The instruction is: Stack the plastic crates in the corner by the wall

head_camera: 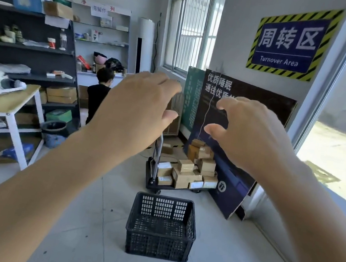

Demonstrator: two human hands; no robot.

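Right now both my forearms reach out into the room, bare, hands raised at about the same height. My left hand [139, 104] is loosely open, fingers curled downward, thumb apart from them, and it holds nothing. My right hand [247, 132] is the same: fingers bent like a claw, thumb spread below them, empty. A gap stays between the two hands.

Below that gap, nearer to me than anything else on the floor, sits a black crate [161, 227]. It stands upright on the pale tiles, open side up, nothing inside, its walls and bottom a lattice. Neither hand touches it; it is well beneath both.

Beyond the crate, under my left hand's fingertips, is a cart [154, 182] loaded with small cardboard boxes [185, 174]. Under my right hand a dark board [234, 182] with white characters leans on the wall, and the boxes pile against its foot.

To the left of my left forearm stands a table [15, 104] with white legs and white stuffing on top. Behind it are dark shelves [28, 47] holding cartons and odds and ends. Past my left hand a person [99, 93] in black sits with their back to me.

Above my right hand a blue sign [293, 42] with a yellow-black border reads "Turnover Area". A barred window [194, 24] is above the gap between my hands.
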